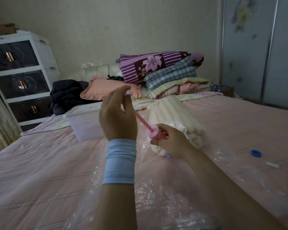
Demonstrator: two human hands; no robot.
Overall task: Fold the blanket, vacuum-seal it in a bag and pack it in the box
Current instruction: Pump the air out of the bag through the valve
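On the pink bed (40, 171), the folded blanket (176, 117) lies inside the clear bag (156, 196), near the box (85, 125). Vacuum-sealing is judged in hand: the pump (155, 132) barrel is held in the right hand (168, 140) grip, its raised handle in the left hand (116, 117) grip. A firm downstroke is called for.

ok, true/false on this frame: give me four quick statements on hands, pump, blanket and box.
1. The left hand grips the pink pump by its handle. True.
2. The right hand is empty. False: it holds the pump's barrel.
3. The blanket is in the box. False: it lies in the clear bag on the bed, beside the box.
4. A blue cap lies on the bed. True.
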